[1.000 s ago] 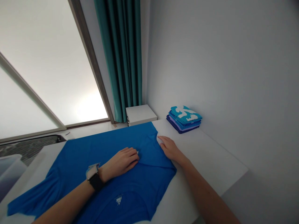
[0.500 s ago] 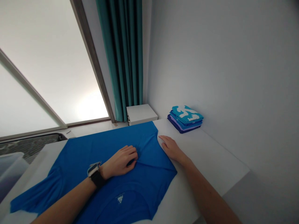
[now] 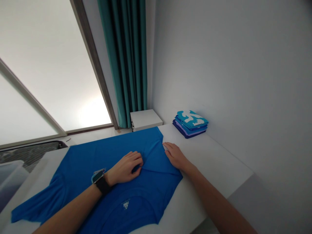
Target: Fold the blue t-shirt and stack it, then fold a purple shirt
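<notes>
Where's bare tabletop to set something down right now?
On the white table, the widest bare patch lies between the right hand, the folded stack and the wall. A narrower strip borders the blue shirt and the table's left edge. The middle is crowded: shirt, with the left hand on it.

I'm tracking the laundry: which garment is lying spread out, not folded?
The blue shirt under the left hand; the others lie folded in the stack by the wall.
</notes>
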`<move>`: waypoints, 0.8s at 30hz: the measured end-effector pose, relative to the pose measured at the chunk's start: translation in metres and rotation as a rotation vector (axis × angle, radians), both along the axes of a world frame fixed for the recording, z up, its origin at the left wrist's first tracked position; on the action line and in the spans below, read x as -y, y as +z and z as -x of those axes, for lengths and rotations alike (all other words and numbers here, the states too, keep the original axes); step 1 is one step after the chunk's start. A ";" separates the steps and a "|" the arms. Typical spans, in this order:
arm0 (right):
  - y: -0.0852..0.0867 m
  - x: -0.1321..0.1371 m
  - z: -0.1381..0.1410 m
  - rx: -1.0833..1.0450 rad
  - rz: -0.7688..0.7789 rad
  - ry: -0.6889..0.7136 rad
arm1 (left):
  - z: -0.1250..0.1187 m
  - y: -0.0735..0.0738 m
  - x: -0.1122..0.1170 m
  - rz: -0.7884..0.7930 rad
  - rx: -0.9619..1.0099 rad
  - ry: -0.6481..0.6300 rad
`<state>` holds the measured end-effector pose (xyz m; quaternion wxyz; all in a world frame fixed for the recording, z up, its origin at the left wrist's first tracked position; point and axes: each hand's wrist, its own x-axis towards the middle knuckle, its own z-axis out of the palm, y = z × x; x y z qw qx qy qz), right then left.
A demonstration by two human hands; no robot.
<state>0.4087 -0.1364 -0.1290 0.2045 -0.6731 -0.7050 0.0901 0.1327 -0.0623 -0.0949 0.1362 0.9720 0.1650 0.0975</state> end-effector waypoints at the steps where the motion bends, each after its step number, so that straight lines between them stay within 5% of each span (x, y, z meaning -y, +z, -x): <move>1: 0.000 0.003 0.003 0.021 -0.003 0.019 | 0.000 0.000 0.000 -0.002 0.001 0.002; 18: 0.001 0.025 0.020 0.190 0.080 0.052 | 0.001 -0.001 0.000 0.064 0.044 0.027; 24: -0.001 0.015 -0.001 -0.227 0.028 -0.082 | 0.004 -0.006 -0.006 0.158 0.163 0.163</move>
